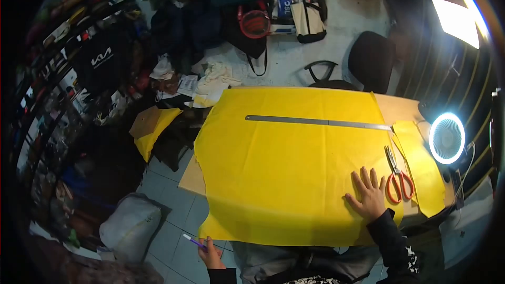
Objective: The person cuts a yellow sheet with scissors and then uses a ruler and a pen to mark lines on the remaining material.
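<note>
A large sheet of yellow fabric point(284, 173) covers most of the table and drapes over its near edge. My right hand point(368, 195) lies flat on it with the fingers spread, just left of the orange-handled scissors point(398, 179). At the fabric's near left corner, my left hand point(211, 256) is closed around a purple pen point(194, 241), whose white end points up and left. Across the far part of the sheet lies a long metal ruler point(310, 121). A narrower yellow strip point(421, 165) rests to the right of the scissors.
A lit round fan point(447, 138) stands at the table's right end. Bare wooden tabletop point(192, 179) shows at the left. Beyond the table are a dark chair point(371, 60) and bags by the wall. A stuffed whitish sack point(130, 226) sits on the tiled floor, lower left.
</note>
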The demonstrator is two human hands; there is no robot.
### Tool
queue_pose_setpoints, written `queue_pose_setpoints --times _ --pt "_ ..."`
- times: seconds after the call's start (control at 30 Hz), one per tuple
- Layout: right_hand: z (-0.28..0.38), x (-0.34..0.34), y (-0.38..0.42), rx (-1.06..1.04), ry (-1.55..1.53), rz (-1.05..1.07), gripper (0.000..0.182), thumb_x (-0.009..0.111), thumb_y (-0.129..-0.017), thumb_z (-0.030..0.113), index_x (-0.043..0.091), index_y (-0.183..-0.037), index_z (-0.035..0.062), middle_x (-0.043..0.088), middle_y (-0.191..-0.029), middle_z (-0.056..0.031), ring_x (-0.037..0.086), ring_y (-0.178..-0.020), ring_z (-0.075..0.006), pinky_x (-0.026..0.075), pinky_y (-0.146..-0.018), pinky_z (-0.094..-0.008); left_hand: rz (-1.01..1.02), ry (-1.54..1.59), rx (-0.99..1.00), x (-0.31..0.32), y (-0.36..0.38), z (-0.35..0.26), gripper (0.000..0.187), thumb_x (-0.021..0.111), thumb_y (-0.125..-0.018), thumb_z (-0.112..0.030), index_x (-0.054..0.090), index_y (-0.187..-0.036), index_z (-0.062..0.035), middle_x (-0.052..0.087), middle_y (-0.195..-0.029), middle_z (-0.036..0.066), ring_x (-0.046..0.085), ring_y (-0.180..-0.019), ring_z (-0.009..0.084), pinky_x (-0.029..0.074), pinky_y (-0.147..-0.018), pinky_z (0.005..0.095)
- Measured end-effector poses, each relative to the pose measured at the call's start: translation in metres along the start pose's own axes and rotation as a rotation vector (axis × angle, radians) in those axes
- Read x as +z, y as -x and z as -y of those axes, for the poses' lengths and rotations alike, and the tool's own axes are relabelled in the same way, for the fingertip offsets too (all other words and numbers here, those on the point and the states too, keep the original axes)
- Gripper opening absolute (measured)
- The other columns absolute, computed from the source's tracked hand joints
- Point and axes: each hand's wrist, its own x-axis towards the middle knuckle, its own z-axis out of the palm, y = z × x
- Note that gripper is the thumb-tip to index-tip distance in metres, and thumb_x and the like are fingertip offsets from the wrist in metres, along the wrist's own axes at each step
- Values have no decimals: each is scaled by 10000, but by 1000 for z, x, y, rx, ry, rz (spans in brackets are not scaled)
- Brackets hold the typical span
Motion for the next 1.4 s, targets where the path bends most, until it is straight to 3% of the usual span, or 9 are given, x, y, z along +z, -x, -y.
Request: queue_pose_setpoints --times 0.17,0.33,0.47,0.6,0.63,0.8,0.97,1.17,1.4 --pt "-1 1 1 -6 -4 4 672 563 -848 537 464 -1382 142 356 -1480 -191 264 -1370 -470 132 -1072 -677 -130 -51 241 -3 -8 -13 359 553 -956 -344 521 -1181 -66 338 -623 -41 294 -505 53 261 -467 235" --pt "10 -6 5 -14 -200 46 628 685 -808 402 486 -1318 95 474 -1379 -149 352 -1340 -378 189 -1054 -676 474 -79 556 55 32 -54 324 399 -1024 -344 540 -1086 -58 412 -636 -10 359 -539 75 324 -511 244" --pt "38 -36 4 -136 -348 26 586 685 -829 363 487 -1305 83 591 -1227 -121 509 -1206 -315 206 -1075 -626 880 -66 915 136 62 -51 376 431 -1012 -377 573 -1120 -46 531 -863 102 521 -812 214 438 -764 337" --pt "51 -60 -7 -221 -837 220 591 733 -819 230 461 -1320 73 648 -947 -107 659 -891 -257 516 -815 -376 1038 -520 1521 208 90 -72 411 586 -919 -312 569 -1313 -199 444 -1255 169 433 -1147 328 342 -965 421" --pt "57 -64 -6 -294 -976 212 591 740 -819 167 452 -1326 67 636 -844 -85 660 -750 -212 521 -631 -300 994 -554 1594 224 100 -70 446 606 -898 -303 555 -1335 -229 419 -1293 164 416 -1184 327 326 -973 441" --pt "58 -51 3 -219 -916 -80 303 630 -891 43 547 -1181 13 642 -774 -78 641 -677 -170 510 -639 -283 927 -634 1844 283 143 -47 515 553 -909 -377 474 -1411 -296 354 -1386 152 351 -1266 307 287 -976 478" --pt "5 -41 5 2 -708 -510 104 574 -911 10 588 -1014 7 676 -872 -149 671 -761 -251 512 -666 -325 1098 -831 1796 348 142 -33 815 692 -781 -464 334 -1479 -246 327 -1433 133 307 -1310 303 264 -979 549" --pt "-100 -3 16 259 47 -442 171 555 -910 224 578 -1028 103 664 -978 -123 550 -1111 -339 351 -954 -485 881 -1028 1503 489 44 -6 591 612 -882 -388 426 -1406 -188 405 -1433 89 362 -1322 307 252 -1060 564" --pt "-112 5 0 348 7 -464 196 577 -873 279 579 -996 126 678 -935 -106 536 -1132 -329 326 -981 -474 1023 -1286 1309 503 28 -43 344 673 -858 -333 606 -1139 -147 578 -1176 55 509 -1142 246 315 -956 501"
